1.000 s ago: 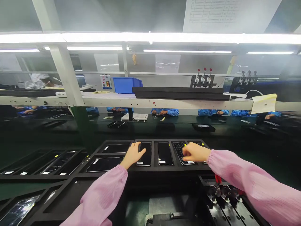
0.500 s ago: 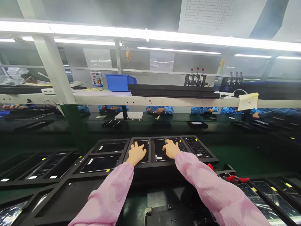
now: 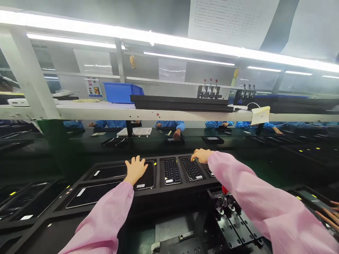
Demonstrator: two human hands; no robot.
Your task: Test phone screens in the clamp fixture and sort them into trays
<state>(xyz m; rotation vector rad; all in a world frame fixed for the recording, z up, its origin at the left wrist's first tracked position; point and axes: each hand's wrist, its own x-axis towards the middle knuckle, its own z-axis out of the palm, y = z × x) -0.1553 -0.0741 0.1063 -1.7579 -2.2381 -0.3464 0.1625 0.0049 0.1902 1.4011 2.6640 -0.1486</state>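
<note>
My left hand (image 3: 135,171) lies with fingers spread over a dark flat-screen device (image 3: 148,174), which sits in a slot of a black tray (image 3: 161,190). A yellow tab and a white label show on that device. My right hand (image 3: 202,155), fingers curved down and apart, is at the far end of a device with a key-like grid (image 3: 192,171). Whether its fingertips touch the screen is hard to see. To the left stands a second grid-faced device (image 3: 172,173), and a third (image 3: 210,170) is partly covered by my right forearm.
Two dark devices (image 3: 92,194) lie in slots at left. Metal fixtures with red-handled clamps (image 3: 225,203) stand below my right arm. A shelf (image 3: 164,115) holds a blue bin (image 3: 119,92). Beyond, people in blue sleeves (image 3: 169,124) work; another person's fingers (image 3: 328,217) show at far right.
The view has swung right. My right hand has moved right and away along the tray. The device in the second upright slot, dark before, now shows a key-like grid. My left hand stays over the first.
</note>
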